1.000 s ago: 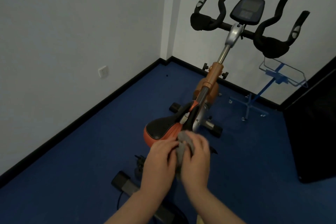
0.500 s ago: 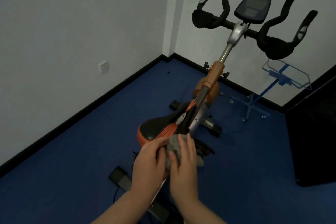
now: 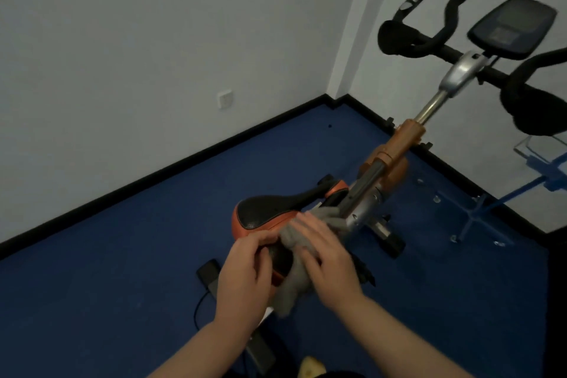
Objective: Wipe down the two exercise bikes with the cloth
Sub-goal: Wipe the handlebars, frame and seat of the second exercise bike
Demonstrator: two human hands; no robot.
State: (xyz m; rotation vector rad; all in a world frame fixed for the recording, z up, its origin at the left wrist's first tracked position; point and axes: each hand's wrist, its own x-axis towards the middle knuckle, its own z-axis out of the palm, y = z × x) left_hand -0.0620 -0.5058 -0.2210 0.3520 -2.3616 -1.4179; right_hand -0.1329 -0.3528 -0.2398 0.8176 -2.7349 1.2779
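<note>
One exercise bike stands in the room's corner, with an orange and black saddle, a silver and orange frame, black handlebars and a dark console. A grey cloth is draped over the rear right side of the saddle and reaches toward the frame post. My left hand has its fingers curled at the cloth's left edge, just under the saddle. My right hand lies flat on the cloth with its fingers stretched out. No second bike is in view.
Blue carpet covers the floor, and white walls with black skirting meet behind the bike. A blue wire stand sits to the right of the bike. A black cable and the bike's base bar lie below my hands.
The view has swung left, so the bike sits further right. The cloth, bunched between both hands before, is now spread over the saddle's side under my flattened right hand.
</note>
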